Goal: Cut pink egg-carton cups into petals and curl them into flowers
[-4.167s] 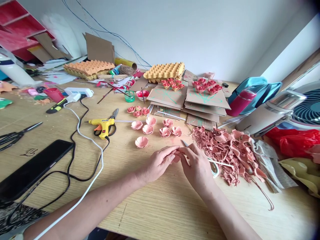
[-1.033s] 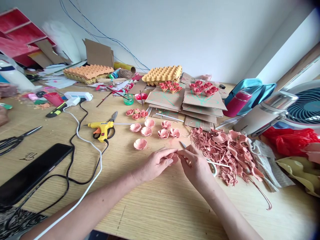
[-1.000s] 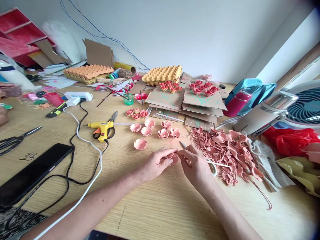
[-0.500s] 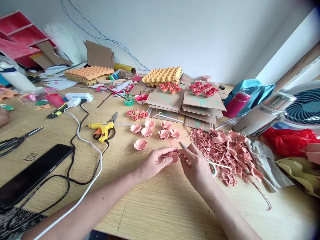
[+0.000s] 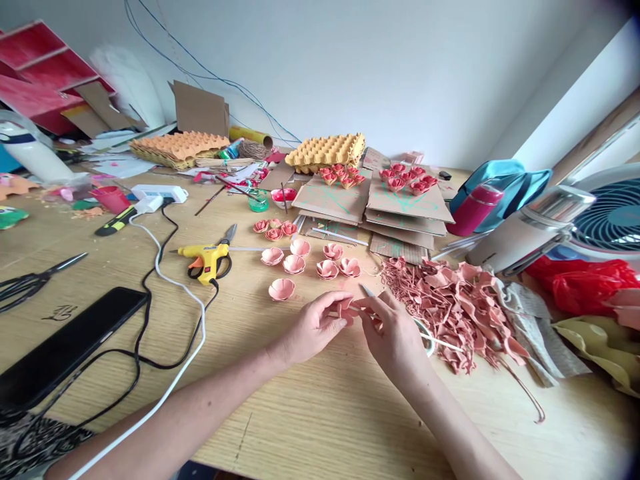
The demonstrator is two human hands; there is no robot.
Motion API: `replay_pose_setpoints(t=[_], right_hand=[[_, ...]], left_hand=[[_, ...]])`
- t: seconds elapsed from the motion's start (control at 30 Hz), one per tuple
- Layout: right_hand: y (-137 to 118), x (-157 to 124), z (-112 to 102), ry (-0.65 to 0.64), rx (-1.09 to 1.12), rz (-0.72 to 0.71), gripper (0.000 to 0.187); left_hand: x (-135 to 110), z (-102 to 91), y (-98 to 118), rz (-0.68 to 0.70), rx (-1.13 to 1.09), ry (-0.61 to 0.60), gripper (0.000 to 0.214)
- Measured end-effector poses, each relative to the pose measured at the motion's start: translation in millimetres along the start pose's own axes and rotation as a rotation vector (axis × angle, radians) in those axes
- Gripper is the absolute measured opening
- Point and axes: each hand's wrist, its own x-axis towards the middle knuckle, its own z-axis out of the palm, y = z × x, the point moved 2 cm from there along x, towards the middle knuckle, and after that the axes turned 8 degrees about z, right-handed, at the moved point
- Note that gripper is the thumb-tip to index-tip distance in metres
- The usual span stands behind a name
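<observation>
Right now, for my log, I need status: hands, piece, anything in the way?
Left hand gripping pink piece. Right hand at it, gripping stick. Scissors partly hidden by right hand; scraps to the right.

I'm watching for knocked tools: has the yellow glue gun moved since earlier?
No, the glue gun keeps its place relative to the handwritten table mark.
</observation>
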Motion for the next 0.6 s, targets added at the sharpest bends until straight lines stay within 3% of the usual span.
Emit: replay_pose_setpoints(t=[0.2,0.6], right_hand=[[-0.8,-1.6,2.4,0.025,-0.119,-0.030,0.020],[-1.6,-2.9,2.4,-0.016,-0.071,-0.034,0.024]], left_hand=[[-2.6,3.1,-4.7,-0.049,0.035,-0.004,0.037],[-1.4,-0.1,-0.9,-0.067,-0.014,0.012,0.031]])
